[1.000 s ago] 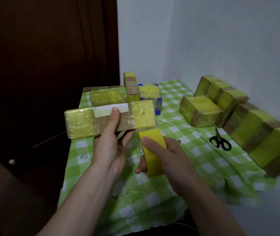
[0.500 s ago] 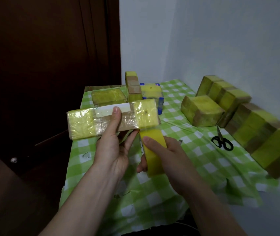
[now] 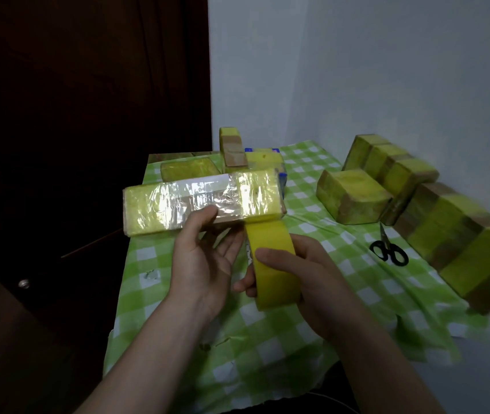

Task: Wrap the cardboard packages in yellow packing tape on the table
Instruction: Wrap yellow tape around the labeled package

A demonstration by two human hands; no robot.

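The left hand (image 3: 205,258) curls round the long cardboard package half-banded in yellow tape (image 3: 202,201), thumb on its near face and fingers beneath. It holds the package in the air above the green checked tablecloth (image 3: 267,354). The package's long axis runs left to right. Just under its right end, the right hand (image 3: 306,282) grips the wide roll of yellow packing tape (image 3: 270,258), whose strip rises to the right-hand band (the unbanded middle lies leftward, nearer the left hand). Winding on probably means carrying the roll around the short girth, across that axis.
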